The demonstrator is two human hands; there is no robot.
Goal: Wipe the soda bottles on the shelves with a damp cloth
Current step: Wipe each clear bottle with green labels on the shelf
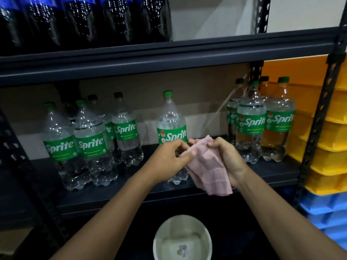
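Pinching pink cloth (206, 171) edge with left hand (168, 157), clutching bunched top in right hand (229, 160), fronting lone Sprite bottle (171, 117).

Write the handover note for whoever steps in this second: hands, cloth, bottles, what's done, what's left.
The left hand pinches the pink cloth; the right hand grips its other side, held before the lone Sprite bottle mid-shelf.
The other Sprite bottles stand in groups left and right; dark bottles on the shelf above; a bowl sits below.
Done: cannot tell which bottles are wiped.
Left: wipe the bottles.
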